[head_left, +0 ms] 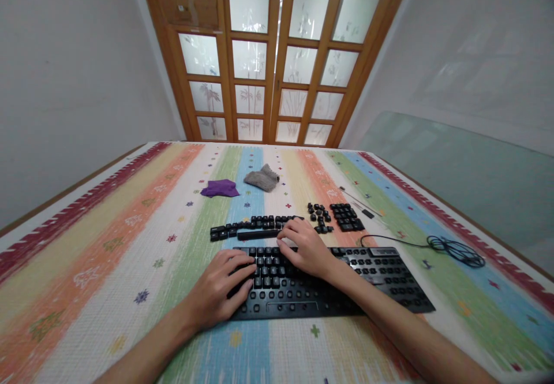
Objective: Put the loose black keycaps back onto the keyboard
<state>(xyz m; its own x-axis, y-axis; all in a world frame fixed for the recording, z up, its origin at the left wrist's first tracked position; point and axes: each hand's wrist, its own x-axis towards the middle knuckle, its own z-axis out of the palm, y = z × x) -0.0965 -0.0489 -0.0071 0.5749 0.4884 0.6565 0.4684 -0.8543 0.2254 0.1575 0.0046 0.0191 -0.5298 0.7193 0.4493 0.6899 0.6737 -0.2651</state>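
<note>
A black keyboard (337, 309) lies in front of me, with keycaps on part of its left side and bare key posts elsewhere. My left hand (223, 283) rests at its left end, fingers spread over the edge and the fitted keys. Above the keyboard's top edge is my right hand (305, 248), its fingers slightly bent and apart, close to a long black spacebar (258, 234). No held object shows in either hand; the right fingertips are partly hidden. Behind the keyboard lie rows of loose black keycaps (264, 222) and a separate block of keycaps (346, 216).
A purple cloth (220, 187) and a grey cloth (262, 178) lie farther back. To the right are a coiled black cable (454, 251), a thin rod (359, 201) and a small black piece (367, 213). A striped cloth (130, 291) covers the table.
</note>
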